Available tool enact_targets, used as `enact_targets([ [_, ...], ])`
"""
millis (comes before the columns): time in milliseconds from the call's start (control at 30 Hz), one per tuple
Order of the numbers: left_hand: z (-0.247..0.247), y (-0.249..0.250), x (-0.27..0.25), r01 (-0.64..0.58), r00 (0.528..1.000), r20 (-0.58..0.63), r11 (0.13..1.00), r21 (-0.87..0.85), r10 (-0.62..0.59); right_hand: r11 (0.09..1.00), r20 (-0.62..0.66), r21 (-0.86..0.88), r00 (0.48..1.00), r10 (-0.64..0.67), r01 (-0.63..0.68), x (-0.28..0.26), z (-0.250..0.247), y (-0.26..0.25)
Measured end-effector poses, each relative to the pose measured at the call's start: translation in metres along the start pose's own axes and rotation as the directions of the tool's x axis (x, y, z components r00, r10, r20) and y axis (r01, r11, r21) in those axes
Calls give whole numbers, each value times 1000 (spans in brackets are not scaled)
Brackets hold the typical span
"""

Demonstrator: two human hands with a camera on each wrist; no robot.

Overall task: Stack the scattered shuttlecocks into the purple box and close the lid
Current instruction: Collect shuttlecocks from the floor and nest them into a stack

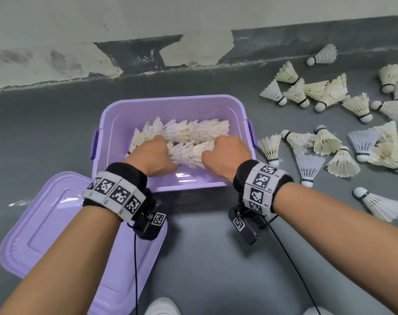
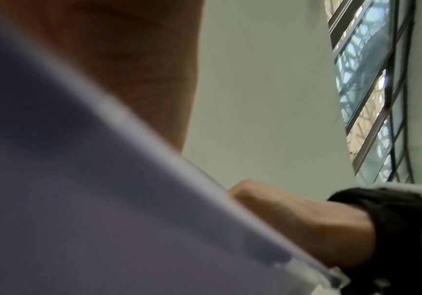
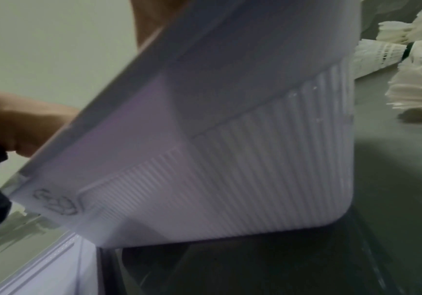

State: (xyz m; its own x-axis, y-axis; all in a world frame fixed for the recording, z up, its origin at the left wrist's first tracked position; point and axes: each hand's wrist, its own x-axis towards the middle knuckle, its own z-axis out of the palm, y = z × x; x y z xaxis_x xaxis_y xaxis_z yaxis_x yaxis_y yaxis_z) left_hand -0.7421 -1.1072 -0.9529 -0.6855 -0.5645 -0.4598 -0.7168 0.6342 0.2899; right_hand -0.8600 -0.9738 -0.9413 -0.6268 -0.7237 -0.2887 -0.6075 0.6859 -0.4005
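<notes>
The open purple box (image 1: pixel 170 98) stands on the grey floor. Two rows of nested white shuttlecocks lie inside it: a far row (image 1: pixel 193 129) and a near row (image 1: pixel 189 154). Both hands reach into the box. My left hand (image 1: pixel 152 153) holds the near row at its left end and my right hand (image 1: pixel 227 151) grips its right end; the fingertips are hidden under the feathers. The purple lid (image 1: pixel 45 223) lies flat at the lower left. The wrist views show mostly the box's outer wall (image 3: pixel 229 159) and the other hand (image 2: pixel 293 219).
Several loose shuttlecocks (image 1: pixel 329 142) lie scattered on the floor right of the box, some close to its right latch. A wall with peeling paint (image 1: pixel 125 53) runs behind. White shoes (image 1: pixel 162 306) show at the bottom edge. Cables hang from both wristbands.
</notes>
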Motion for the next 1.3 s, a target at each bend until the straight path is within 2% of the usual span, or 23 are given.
enact_targets([
  [67, -3, 14, -5, -44, 999, -20, 999, 15, 44, 997, -69, 71, 997, -27, 32, -4, -4, 1],
  [133, -2, 31, -9, -106, 990, -95, 994, -15, 104, 985, -179, 153, 982, -52, 80, -6, -10, 6],
  [233, -1, 62, -12, -219, 962, -205, 955, -199, 178, 945, -379, 299, 925, -11, 134, -4, -27, 26],
  [300, 0, 83, -11, -248, 959, -232, 874, -417, 161, 917, -497, 369, 866, 60, 148, 4, -42, 50],
  [367, 1, 103, -7, -247, 965, -230, 711, -659, 122, 916, -557, 387, 818, 144, 102, 13, -53, 79],
  [433, 5, 121, -3, -250, 965, -251, 582, -774, 81, 941, -539, 339, 821, 188, 7, 23, -57, 108],
  [467, 8, 129, -1, -261, 961, -270, 561, -785, 69, 957, -490, 287, 853, 178, -35, 26, -56, 120],
  [533, 17, 144, 2, -289, 951, -299, 557, -778, 76, 988, -302, 140, 947, 109, -69, 31, -49, 139],
  [567, 22, 151, 3, -298, 949, -301, 556, -776, 89, 995, -197, 78, 977, 82, -68, 33, -45, 147],
  [633, 32, 160, 3, -304, 949, -295, 549, -778, 108, 998, -73, 2, 995, 67, -67, 32, -34, 154],
  [700, 39, 165, 3, -302, 948, -303, 561, -771, 95, 997, -27, 1, 997, 75, -75, 31, -23, 160],
  [767, 43, 168, 2, -304, 942, -328, 592, -746, 71, 996, -39, 50, 996, 79, -77, 29, -15, 165],
  [900, 39, 179, -2, -292, 943, -329, 607, -739, 54, 975, -154, 216, 985, 82, -47, 19, -17, 168],
  [1033, 36, 205, -6, -258, 957, -285, 626, -736, 59, 881, -318, 473, 937, 144, 25, -5, -47, 170],
  [1133, 35, 222, -7, -266, 949, -296, 772, -577, 106, 805, -377, 583, 914, 150, 108, -23, -72, 172],
  [1200, 33, 233, -7, -285, 945, -277, 850, -443, 172, 771, -370, 623, 919, 138, 135, -31, -88, 174],
  [1300, 34, 247, -6, -334, 937, -240, 847, -413, 253, 736, -329, 658, 940, 92, 158, -33, -105, 175],
])
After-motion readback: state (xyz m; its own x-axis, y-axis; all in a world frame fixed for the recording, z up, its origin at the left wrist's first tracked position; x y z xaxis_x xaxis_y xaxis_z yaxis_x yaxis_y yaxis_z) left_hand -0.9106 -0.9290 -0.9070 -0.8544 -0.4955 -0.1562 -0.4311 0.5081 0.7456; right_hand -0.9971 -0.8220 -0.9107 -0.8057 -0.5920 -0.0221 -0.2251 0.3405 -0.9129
